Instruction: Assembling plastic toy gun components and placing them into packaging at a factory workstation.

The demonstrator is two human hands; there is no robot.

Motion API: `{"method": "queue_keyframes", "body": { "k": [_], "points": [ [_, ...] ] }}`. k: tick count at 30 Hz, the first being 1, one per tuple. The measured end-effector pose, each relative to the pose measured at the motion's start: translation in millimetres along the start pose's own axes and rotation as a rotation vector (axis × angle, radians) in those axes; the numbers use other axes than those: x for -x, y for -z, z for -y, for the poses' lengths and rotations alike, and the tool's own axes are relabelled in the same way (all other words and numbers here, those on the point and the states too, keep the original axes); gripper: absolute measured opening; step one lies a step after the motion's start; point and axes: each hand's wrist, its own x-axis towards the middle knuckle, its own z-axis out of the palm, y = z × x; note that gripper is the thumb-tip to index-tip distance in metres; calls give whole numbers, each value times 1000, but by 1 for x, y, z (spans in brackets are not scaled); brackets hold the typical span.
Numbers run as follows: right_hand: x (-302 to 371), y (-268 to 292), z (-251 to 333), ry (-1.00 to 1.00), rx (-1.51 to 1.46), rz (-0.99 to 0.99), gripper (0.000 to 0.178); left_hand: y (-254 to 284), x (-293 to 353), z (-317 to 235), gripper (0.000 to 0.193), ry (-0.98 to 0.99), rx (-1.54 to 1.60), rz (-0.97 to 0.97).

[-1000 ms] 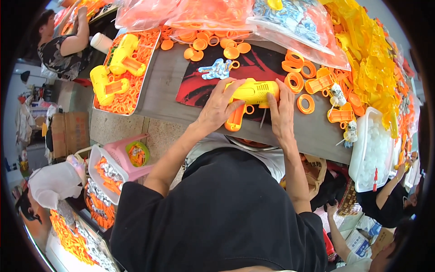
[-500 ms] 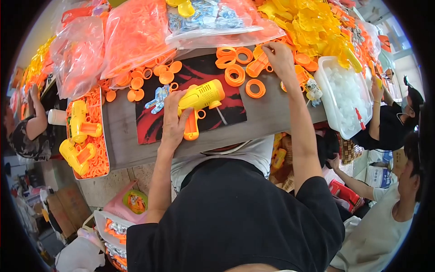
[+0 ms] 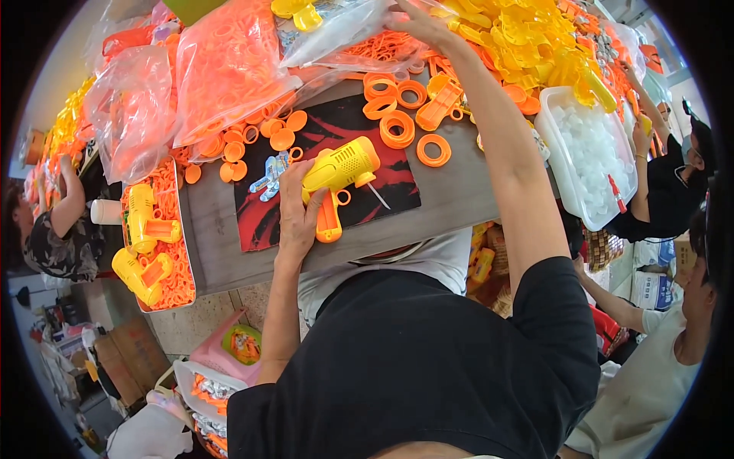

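Observation:
My left hand point(image 3: 297, 210) is wrapped round the rear of a yellow toy gun point(image 3: 345, 164) with an orange handle, resting over the black-and-red mat point(image 3: 256, 228). My right hand point(image 3: 422, 24) reaches to the far side of the table, its fingers closed on the edge of a clear plastic bag point(image 3: 348, 37) of blue-printed pieces; the fingertips are partly hard to see. Blue-printed pieces point(image 3: 269, 177) lie beside my left hand. Right of the mat are orange rings point(image 3: 434, 150) and an orange handle-shaped part point(image 3: 440, 103).
On the left, a tray point(image 3: 191, 283) holds orange parts and two yellow toy guns point(image 3: 141, 218). A bag of orange rings point(image 3: 229, 69) and a heap of yellow shells point(image 3: 520, 46) line the far side. To the right stands a white tub point(image 3: 552, 164) of translucent pieces. Other people work at both sides.
My right hand has moved from the orange handle-shaped part up to the clear bag, whose edge is pulled back left, baring orange pieces. My left hand keeps its hold on the toy gun.

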Motion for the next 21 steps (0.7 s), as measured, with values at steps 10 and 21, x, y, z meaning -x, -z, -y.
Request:
{"method": "queue_keyframes", "body": {
  "k": [10, 21],
  "points": [
    [47, -78, 32, -63, 654, -275, 33, 9, 10, 2, 44, 24, -14, -24],
    [73, -64, 20, -182, 860, -319, 26, -13, -14, 1, 43, 38, 108, 48]
  ]
}}
